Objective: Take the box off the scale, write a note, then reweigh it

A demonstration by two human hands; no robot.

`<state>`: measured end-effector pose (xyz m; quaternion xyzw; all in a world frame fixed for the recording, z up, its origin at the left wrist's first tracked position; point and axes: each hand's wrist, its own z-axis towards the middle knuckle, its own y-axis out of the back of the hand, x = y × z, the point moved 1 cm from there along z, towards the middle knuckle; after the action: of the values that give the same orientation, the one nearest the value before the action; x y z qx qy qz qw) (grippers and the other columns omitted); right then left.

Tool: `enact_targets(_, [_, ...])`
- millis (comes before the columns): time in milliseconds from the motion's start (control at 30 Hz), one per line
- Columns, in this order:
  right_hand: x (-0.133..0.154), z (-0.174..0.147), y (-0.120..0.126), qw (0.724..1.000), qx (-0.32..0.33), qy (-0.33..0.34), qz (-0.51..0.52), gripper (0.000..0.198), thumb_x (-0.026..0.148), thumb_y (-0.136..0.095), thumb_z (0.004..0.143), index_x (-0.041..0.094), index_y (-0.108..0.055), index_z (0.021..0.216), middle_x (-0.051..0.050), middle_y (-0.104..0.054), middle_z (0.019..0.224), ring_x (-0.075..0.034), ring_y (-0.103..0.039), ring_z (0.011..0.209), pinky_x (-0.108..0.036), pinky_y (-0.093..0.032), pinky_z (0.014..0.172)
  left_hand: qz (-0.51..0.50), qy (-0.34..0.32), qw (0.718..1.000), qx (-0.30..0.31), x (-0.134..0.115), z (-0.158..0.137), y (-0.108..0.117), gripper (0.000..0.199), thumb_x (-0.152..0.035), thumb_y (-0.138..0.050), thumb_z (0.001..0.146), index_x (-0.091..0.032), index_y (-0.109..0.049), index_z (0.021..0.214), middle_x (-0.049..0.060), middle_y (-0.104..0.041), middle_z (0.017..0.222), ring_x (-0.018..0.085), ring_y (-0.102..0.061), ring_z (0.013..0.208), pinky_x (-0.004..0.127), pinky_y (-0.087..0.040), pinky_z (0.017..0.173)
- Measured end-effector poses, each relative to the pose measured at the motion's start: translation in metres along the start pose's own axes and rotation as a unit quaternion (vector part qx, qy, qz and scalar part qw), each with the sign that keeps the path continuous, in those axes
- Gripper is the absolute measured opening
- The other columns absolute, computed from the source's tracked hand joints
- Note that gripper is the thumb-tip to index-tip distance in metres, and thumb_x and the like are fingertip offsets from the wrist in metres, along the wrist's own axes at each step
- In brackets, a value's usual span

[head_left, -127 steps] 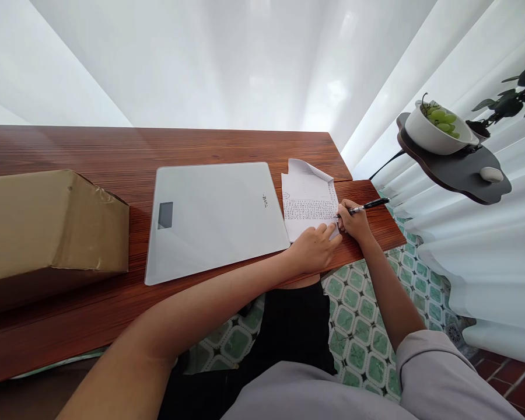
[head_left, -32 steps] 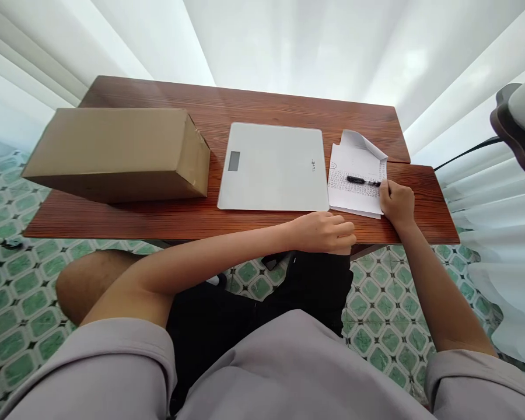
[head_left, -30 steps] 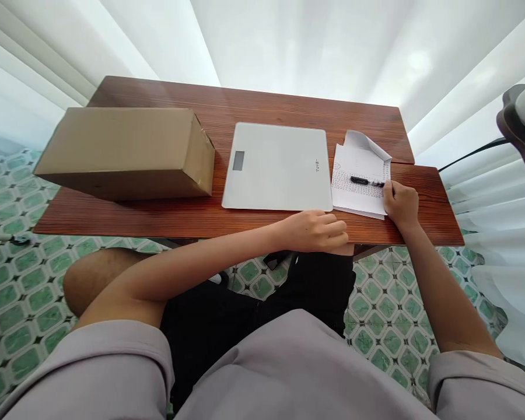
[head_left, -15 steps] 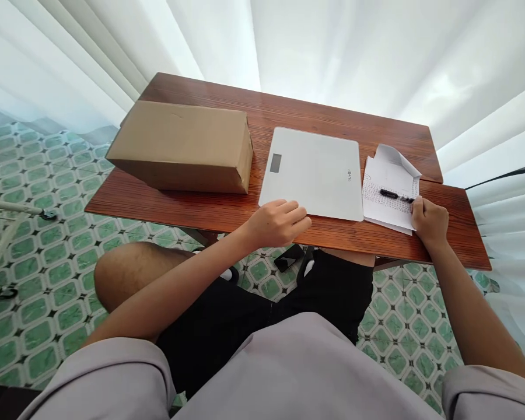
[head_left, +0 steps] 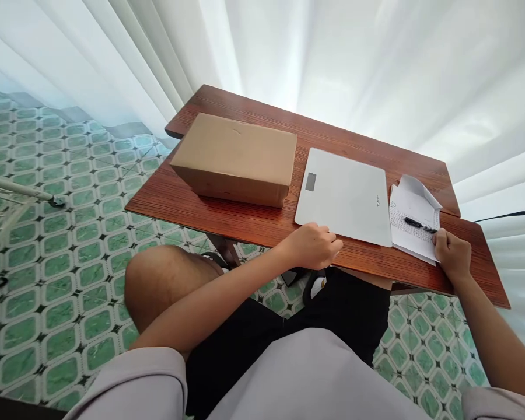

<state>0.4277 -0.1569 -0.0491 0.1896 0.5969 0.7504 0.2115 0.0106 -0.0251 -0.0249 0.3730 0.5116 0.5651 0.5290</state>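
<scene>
**Wood-grain surface, two hands resting at its near edge**

Reddish wood is showing across the surface (head_left: 245, 219), which is standing on green patterned floor tiles (head_left: 70, 233) with white curtains (head_left: 289, 52) hanging behind it. One cardboard box (head_left: 236, 157) is lying at the left, one flat white scale (head_left: 343, 195) is sitting just beside it, and one written sheet of paper (head_left: 413, 224) is touching the scale's right edge, with one black pen (head_left: 420, 225) lying across it. The left hand (head_left: 312, 245) is resting at the scale's near left corner, its fingers (head_left: 328, 240) loosely curled and gripping nothing. The right hand (head_left: 452, 254) is lying on the paper's near right corner beside the pen's tip, fingers bent and holding nothing. Bare wood is running along the near edge between the hands and along the far edge behind the scale.
</scene>
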Motion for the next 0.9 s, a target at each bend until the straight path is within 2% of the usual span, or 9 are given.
enact_targets(133, [-0.001,-0.002,0.002,0.999,0.008,-0.006,-0.031,0.032,0.023,-0.039,0.096,0.023,-0.053,0.067,-0.007,-0.061,0.062,-0.022,-0.059,0.065,-0.033,-0.036,0.067,-0.008,0.007,0.998,0.057,0.003,0.006,0.002,0.016,-0.011,-0.047,0.091,-0.013,-0.061,0.084,0.009,-0.065,0.080,0.022,-0.060,0.072,0.034,-0.023,0.055])
enact_targets(233, [0.001,-0.003,0.003,0.997,0.001,-0.013,-0.078,0.032,0.026,-0.040,0.096,0.023,-0.058,0.070,-0.009,-0.058,0.059,-0.025,-0.057,0.061,-0.036,-0.031,0.063,-0.018,0.011,0.998,0.066,0.002,0.010,0.005,0.015,-0.007,-0.049,0.090,-0.013,-0.062,0.084,0.010,-0.066,0.080,0.023,-0.062,0.074,0.034,-0.025,0.055])
enact_targets(333, [0.005,-0.003,0.007,0.993,-0.002,-0.003,-0.114,0.034,0.032,-0.042,0.094,0.023,-0.059,0.067,-0.010,-0.056,0.057,-0.027,-0.053,0.055,-0.038,-0.025,0.060,-0.012,0.008,0.999,0.047,0.001,0.011,0.014,0.015,-0.005,-0.050,0.087,-0.013,-0.062,0.082,0.009,-0.065,0.078,0.022,-0.062,0.072,0.033,-0.026,0.055])
enact_targets(433, [0.007,0.000,0.011,0.992,-0.014,0.016,-0.128,0.035,0.038,-0.044,0.090,0.026,-0.052,0.058,-0.010,-0.054,0.054,-0.026,-0.049,0.050,-0.039,-0.025,0.059,0.006,0.012,1.000,0.014,0.002,0.008,0.030,0.016,-0.001,-0.051,0.081,-0.014,-0.061,0.078,0.008,-0.062,0.072,0.021,-0.059,0.068,0.032,-0.028,0.055])
enact_targets(600, [0.019,0.012,0.025,0.984,-0.120,0.030,-0.129,0.046,0.041,-0.033,0.092,0.028,-0.031,0.048,-0.012,-0.047,0.048,-0.023,-0.037,0.043,-0.039,-0.021,0.054,0.045,0.044,0.996,-0.055,0.013,-0.006,0.062,0.015,-0.002,-0.052,0.082,-0.015,-0.058,0.075,0.008,-0.059,0.067,0.019,-0.055,0.062,0.032,-0.025,0.053])
enact_targets(700, [0.049,0.018,0.040,0.984,-0.137,0.052,-0.106,0.046,0.038,-0.035,0.090,0.027,-0.031,0.046,-0.009,-0.038,0.046,-0.023,-0.035,0.044,-0.038,-0.021,0.054,0.080,0.095,0.987,-0.103,0.027,-0.020,0.079,0.016,-0.010,-0.051,0.089,-0.016,-0.057,0.075,0.006,-0.059,0.067,0.019,-0.055,0.063,0.031,-0.022,0.052])
enact_targets(767, [0.078,0.020,0.051,0.983,-0.133,0.094,-0.082,0.045,0.037,-0.036,0.092,0.027,-0.037,0.048,-0.008,-0.039,0.049,-0.023,-0.039,0.048,-0.037,-0.023,0.055,0.098,0.143,0.975,-0.135,0.038,-0.030,0.091,0.018,-0.015,-0.051,0.092,-0.016,-0.058,0.076,0.005,-0.061,0.068,0.019,-0.055,0.063,0.031,-0.021,0.052])
enact_targets(900, [0.145,0.025,0.065,0.978,-0.175,0.110,-0.014,0.042,0.034,-0.038,0.090,0.025,-0.037,0.049,-0.004,-0.039,0.047,-0.017,-0.028,0.045,-0.033,-0.019,0.053,0.121,0.236,0.944,-0.194,0.059,-0.054,0.117,0.027,-0.022,-0.049,0.097,-0.015,-0.059,0.074,0.004,-0.060,0.067,0.017,-0.053,0.066,0.030,-0.025,0.055])
